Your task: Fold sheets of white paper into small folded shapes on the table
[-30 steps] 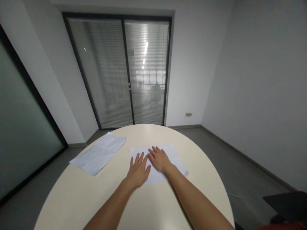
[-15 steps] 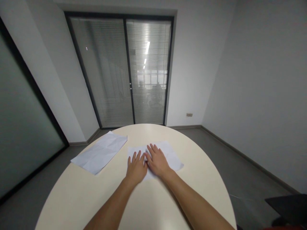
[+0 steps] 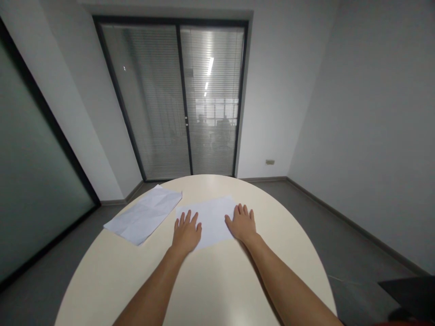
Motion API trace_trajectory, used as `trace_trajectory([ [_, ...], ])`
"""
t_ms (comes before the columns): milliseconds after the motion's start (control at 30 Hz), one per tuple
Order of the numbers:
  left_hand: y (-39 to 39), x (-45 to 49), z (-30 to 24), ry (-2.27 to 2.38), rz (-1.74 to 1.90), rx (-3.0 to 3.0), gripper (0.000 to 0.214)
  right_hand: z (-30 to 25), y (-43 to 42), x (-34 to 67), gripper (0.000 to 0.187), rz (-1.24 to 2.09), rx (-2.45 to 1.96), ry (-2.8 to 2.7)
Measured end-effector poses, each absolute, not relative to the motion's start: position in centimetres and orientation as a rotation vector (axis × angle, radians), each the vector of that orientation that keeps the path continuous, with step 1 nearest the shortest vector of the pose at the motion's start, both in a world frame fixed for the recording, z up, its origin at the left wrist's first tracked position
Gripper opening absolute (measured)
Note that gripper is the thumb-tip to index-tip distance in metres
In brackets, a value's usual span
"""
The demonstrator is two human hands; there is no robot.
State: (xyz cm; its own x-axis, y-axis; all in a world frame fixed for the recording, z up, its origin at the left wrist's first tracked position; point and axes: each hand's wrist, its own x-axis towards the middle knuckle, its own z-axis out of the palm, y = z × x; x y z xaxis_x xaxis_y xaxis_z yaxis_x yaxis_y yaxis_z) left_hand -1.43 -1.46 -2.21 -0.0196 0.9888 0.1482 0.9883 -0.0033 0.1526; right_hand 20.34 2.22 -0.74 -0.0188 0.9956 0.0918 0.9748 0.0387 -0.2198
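Observation:
A white sheet of paper [image 3: 210, 217] lies flat on the round cream table [image 3: 210, 285]. My left hand [image 3: 186, 232] rests palm down on the sheet's left edge, fingers stretched out. My right hand [image 3: 243, 223] lies flat on the sheet's right edge, fingers spread. Bare paper shows between the two hands. Neither hand holds anything.
A second, creased white sheet [image 3: 146, 214] lies at the table's left, near its edge. Beyond the table stand glass sliding doors with blinds [image 3: 180, 99]. Grey floor surrounds the table, and a dark object [image 3: 411, 296] shows at the lower right.
My hands were side by side at the middle of the sheet. They have slid apart, the left toward the left edge and the right toward the right edge.

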Motion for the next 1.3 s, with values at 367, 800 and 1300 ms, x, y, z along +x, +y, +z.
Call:
trace_trajectory([
  [367,-1.8,-0.9,-2.2,2.091,0.331,2.267,0.054,-1.4,1.1,16.8,0.072,0.36,-1.642,-2.353],
  [800,-2.1,-0.9,-1.6,2.15,0.4,2.317,0.054,-0.3,2.2,19.4,0.051,-0.045,-1.642,-2.211],
  [1300,-1.7,-1.5,-1.3,1.845,0.451,2.422,0.05,-0.1,1.3,19.2,0.049,0.239,-1.325,-2.439],
])
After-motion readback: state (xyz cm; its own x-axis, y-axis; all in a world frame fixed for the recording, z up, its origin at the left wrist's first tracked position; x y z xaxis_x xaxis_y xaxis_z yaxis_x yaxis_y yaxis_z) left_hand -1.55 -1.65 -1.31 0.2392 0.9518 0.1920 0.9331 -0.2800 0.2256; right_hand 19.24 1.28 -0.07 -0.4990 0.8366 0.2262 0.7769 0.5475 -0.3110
